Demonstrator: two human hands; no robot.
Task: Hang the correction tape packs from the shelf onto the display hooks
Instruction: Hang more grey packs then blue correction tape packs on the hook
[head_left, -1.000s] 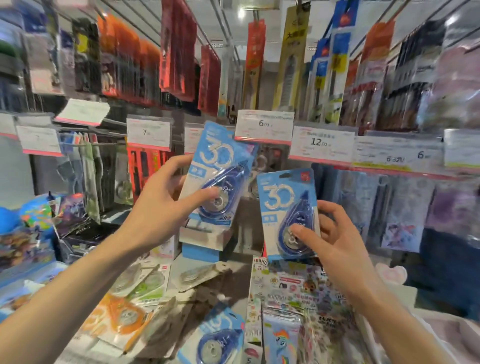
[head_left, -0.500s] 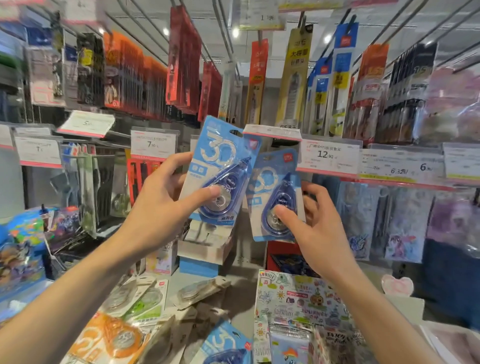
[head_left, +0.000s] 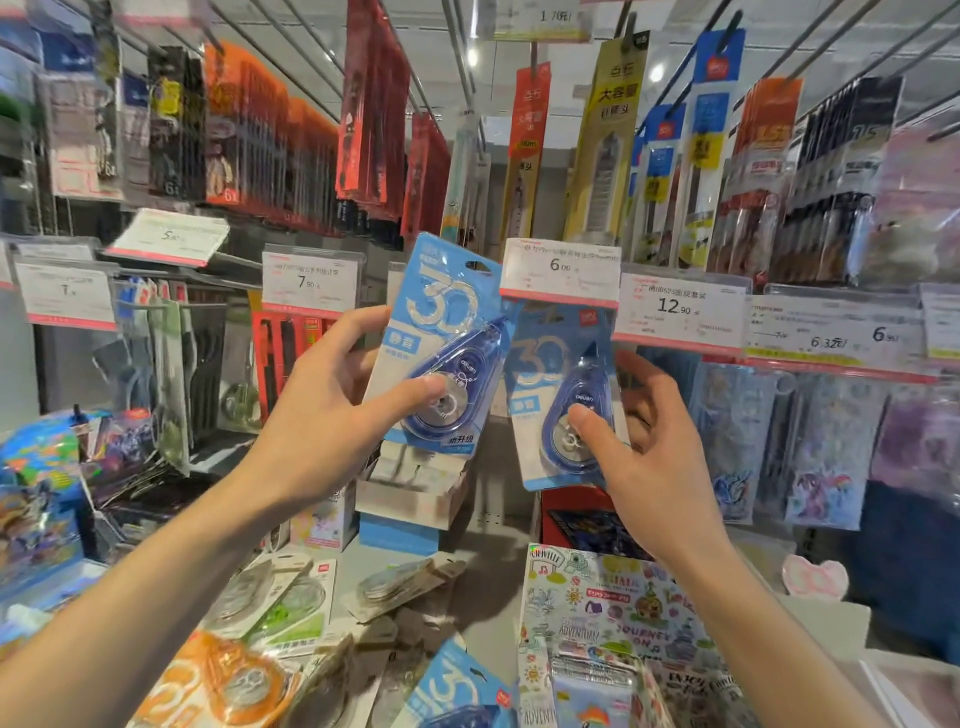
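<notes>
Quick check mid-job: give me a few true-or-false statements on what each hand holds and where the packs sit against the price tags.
1. The left hand holds a blue correction tape pack. True.
2. The right hand is empty. False: it holds a second blue pack.
3. The right pack's top is hidden behind the 6.00 price tag. True.
4. The left pack's hang hole is already on a hook. False: its hole is in plain sight, with no hook through it.
5. The shelf below holds no more packs. False: several lie there, including an orange pack.

Blue pack (head_left: 441, 343) reads "30"; price tags (head_left: 560, 270) "6.00", (head_left: 680, 312) "12.90".
</notes>
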